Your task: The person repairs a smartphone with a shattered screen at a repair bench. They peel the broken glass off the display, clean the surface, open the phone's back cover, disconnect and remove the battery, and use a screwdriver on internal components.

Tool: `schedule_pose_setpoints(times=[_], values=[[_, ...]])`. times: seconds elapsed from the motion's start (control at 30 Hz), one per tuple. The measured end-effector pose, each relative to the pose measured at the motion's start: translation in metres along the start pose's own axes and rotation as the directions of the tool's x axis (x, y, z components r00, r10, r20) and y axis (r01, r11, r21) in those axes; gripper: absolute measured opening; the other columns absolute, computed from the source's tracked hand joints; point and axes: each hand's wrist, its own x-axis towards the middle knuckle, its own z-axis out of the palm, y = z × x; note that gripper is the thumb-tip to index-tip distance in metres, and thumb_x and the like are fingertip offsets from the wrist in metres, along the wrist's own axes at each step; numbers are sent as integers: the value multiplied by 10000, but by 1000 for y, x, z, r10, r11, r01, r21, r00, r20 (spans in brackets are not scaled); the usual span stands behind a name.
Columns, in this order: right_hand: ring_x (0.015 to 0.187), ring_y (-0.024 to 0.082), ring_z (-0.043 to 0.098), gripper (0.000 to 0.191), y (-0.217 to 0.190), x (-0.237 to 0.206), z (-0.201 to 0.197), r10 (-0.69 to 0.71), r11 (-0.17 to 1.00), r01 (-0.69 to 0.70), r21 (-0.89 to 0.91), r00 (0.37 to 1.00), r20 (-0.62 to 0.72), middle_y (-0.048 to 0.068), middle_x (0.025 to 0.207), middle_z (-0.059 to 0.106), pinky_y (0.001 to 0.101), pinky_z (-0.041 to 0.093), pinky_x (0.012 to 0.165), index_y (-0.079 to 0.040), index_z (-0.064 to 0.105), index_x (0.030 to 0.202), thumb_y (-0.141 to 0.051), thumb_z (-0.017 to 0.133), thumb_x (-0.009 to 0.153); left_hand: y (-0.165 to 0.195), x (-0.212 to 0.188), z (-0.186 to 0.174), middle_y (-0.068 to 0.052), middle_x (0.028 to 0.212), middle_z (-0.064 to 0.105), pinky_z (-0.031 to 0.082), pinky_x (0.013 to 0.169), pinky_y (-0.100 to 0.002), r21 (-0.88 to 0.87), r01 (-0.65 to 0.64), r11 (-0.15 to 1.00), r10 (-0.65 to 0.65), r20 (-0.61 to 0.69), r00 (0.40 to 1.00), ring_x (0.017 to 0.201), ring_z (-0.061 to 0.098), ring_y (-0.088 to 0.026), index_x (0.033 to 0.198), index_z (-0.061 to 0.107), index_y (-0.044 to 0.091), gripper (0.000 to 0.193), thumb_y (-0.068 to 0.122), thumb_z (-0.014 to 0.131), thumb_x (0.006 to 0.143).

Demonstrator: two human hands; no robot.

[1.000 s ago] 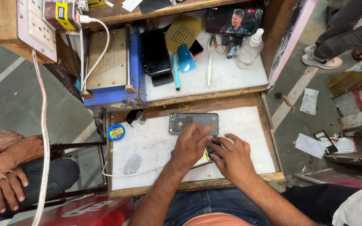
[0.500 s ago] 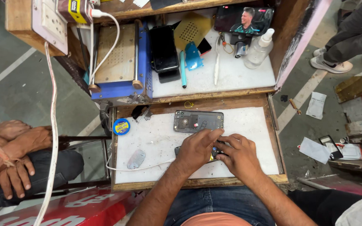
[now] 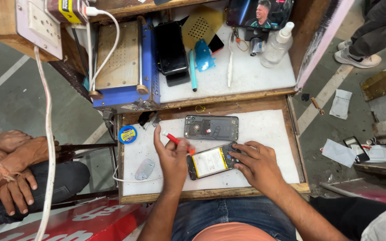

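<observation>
On the white work tray (image 3: 264,134), our right hand (image 3: 258,165) presses fingertips onto an opened phone (image 3: 211,161). Just left of it, our left hand (image 3: 171,158) pinches a red tool (image 3: 175,139); a phone back cover (image 3: 211,128) lies above.

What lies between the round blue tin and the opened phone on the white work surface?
In the head view, the left hand holding a red tool lies between the round blue tin and the opened phone.
</observation>
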Motion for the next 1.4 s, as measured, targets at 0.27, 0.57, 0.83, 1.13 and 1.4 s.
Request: schedule_pose_setpoints(times=[0.27,0.57,0.83,1.13,1.4], values=[[1261,231,549,366,-3,0,11,-39,999,38,-10,997,-65,-21,1373,640,432,358,1020,-221,755,1147,-251,759,783,49,18,-133,6,758,490,406,535,-279,-310,-112,944,-45,-457,888,573,452,-113,1037,543,91,181,260,531,1102],[1250,234,549,361,-4,3,6,-13,1000,13,-22,999,-39,16,1357,631,443,356,1007,-209,765,1119,-270,780,764,93,23,-142,-68,942,612,569,870,-403,-475,-355,805,-76,-677,732,938,646,-248,905,479,111,247,294,534,1062],[1240,272,599,283,-5,0,-2,39,990,-12,139,981,-191,49,1322,682,407,418,1030,-154,770,1087,-171,767,805,66,-22,-70,-17,731,522,338,431,-261,-782,139,608,-190,27,981,494,421,-103,1118,608,123,308,391,457,1140],[1244,275,652,265,1,-8,-14,269,887,-128,444,924,-271,114,1321,690,356,494,1039,-71,742,1138,-45,691,879,23,-27,-13,-41,707,520,322,403,-261,-581,341,739,-352,99,931,459,394,-97,1109,545,66,310,338,400,1073],[1306,310,561,210,16,1,-35,96,995,-77,61,882,-461,104,1287,688,438,465,1082,-87,769,1055,-55,708,856,13,-35,-24,-41,805,575,361,513,-235,-89,277,957,-275,30,961,597,435,-82,1235,545,46,250,201,500,1045]])
